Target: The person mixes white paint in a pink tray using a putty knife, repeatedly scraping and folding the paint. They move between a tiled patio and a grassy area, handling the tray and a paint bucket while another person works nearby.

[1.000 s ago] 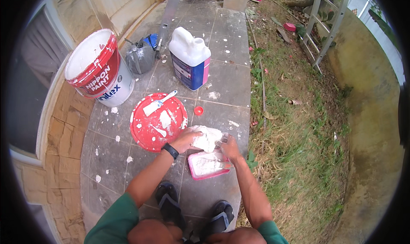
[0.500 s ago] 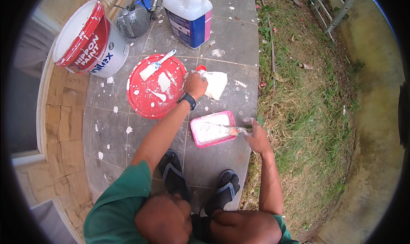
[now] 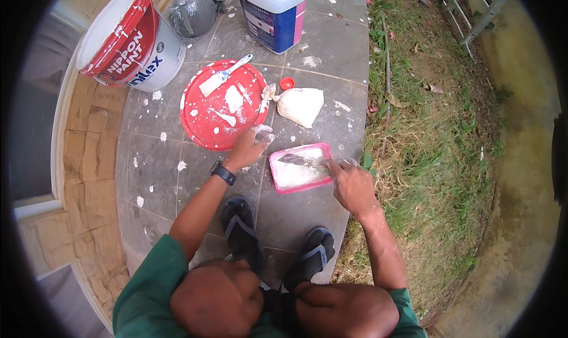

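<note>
A shallow pink tray (image 3: 276, 178) on the tiles holds white powder or paste. My right hand (image 3: 354, 187), at the tray's right side, is closed round the handle of a putty knife (image 3: 296, 159), whose blade lies in the white stuff. Left of the tray, my left hand (image 3: 251, 147) is open and empty, with white smears on its fingers. It is just off the edge of a red bucket lid (image 3: 204, 125). Beyond the tray lies a knotted plastic bag of white powder (image 3: 302, 106), with a red cap (image 3: 287, 83) by it.
A paintbrush (image 3: 225, 76) rests on the splattered lid. Behind stand a large paint bucket (image 3: 157, 57), a grey plastic bundle (image 3: 193, 17) and a blue-and-pink jerrycan (image 3: 271, 24). Grass (image 3: 426, 196) borders the tiles on the right, with a metal ladder (image 3: 478, 19) farther off.
My left hand has let go of the powder bag and come back toward me. My right hand has changed from a loose hold to a closed grip, and the blade sits differently in the tray.
</note>
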`<action>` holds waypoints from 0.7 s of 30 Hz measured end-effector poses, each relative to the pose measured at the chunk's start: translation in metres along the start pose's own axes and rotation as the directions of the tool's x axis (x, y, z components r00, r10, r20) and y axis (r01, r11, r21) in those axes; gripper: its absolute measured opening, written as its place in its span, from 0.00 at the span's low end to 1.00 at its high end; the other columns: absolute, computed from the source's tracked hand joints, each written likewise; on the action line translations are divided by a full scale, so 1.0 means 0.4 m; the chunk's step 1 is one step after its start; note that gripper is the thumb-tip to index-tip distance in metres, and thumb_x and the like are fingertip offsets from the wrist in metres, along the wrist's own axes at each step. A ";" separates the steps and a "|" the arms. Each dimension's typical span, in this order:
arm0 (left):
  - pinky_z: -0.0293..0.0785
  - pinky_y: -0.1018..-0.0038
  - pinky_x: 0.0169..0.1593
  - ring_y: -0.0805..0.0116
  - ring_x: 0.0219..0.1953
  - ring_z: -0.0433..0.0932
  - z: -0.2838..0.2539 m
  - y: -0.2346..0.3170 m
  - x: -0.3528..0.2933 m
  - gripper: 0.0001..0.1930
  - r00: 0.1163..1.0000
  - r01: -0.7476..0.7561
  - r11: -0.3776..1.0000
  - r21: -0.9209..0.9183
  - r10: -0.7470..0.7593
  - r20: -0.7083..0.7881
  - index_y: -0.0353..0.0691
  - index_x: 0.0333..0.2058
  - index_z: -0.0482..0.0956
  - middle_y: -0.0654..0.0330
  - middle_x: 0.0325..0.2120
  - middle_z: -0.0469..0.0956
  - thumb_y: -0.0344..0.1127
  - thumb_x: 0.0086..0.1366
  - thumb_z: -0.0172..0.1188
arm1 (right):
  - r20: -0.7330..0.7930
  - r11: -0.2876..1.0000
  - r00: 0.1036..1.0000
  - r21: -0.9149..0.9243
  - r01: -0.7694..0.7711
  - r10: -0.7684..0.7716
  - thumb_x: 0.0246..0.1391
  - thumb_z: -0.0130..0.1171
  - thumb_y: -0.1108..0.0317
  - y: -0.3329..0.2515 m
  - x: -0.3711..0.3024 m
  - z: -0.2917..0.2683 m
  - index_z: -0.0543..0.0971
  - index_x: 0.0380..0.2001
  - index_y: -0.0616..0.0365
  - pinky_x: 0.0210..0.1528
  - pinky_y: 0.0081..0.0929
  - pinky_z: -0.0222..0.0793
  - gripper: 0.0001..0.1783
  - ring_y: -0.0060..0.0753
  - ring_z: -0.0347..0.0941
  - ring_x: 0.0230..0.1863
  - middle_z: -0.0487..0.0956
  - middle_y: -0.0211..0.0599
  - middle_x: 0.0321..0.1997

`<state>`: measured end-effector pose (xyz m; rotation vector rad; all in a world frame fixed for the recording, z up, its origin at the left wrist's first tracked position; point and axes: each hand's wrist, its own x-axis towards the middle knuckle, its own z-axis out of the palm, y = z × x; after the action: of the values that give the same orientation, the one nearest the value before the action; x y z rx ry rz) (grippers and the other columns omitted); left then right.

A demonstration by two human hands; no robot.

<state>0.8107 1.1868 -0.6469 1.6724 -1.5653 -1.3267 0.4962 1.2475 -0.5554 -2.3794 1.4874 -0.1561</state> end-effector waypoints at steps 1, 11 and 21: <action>0.81 0.67 0.37 0.62 0.32 0.85 0.007 -0.012 -0.029 0.21 0.999 0.037 0.997 -0.069 -0.035 0.034 0.34 0.56 0.78 0.49 0.37 0.84 0.40 0.71 0.63 | 0.060 1.000 0.998 -0.010 -0.008 0.009 0.49 0.58 0.77 0.004 -0.001 -0.005 0.81 0.51 0.56 0.45 0.45 0.80 0.23 0.53 0.83 0.44 0.84 0.49 0.43; 0.79 0.65 0.33 0.66 0.23 0.84 0.046 -0.034 -0.116 0.13 0.996 -0.003 1.000 -0.024 0.005 0.085 0.37 0.50 0.83 0.52 0.28 0.83 0.35 0.72 0.58 | 0.077 0.995 0.996 -0.091 0.051 -0.044 0.45 0.62 0.73 0.090 -0.013 0.017 0.82 0.51 0.50 0.45 0.49 0.81 0.25 0.51 0.83 0.48 0.83 0.41 0.45; 0.80 0.49 0.44 0.43 0.37 0.85 0.088 -0.132 -0.052 0.13 0.951 -0.300 0.878 0.374 0.304 0.050 0.33 0.45 0.83 0.41 0.35 0.84 0.33 0.64 0.59 | 0.023 0.992 1.000 -0.127 0.002 0.001 0.55 0.55 0.69 0.026 -0.042 -0.013 0.83 0.52 0.48 0.36 0.44 0.82 0.20 0.48 0.85 0.38 0.84 0.42 0.37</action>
<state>0.8070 1.2273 -0.7000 1.5492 -2.0790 -0.8938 0.4786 1.2571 -0.5525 -2.4715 1.5284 -0.0347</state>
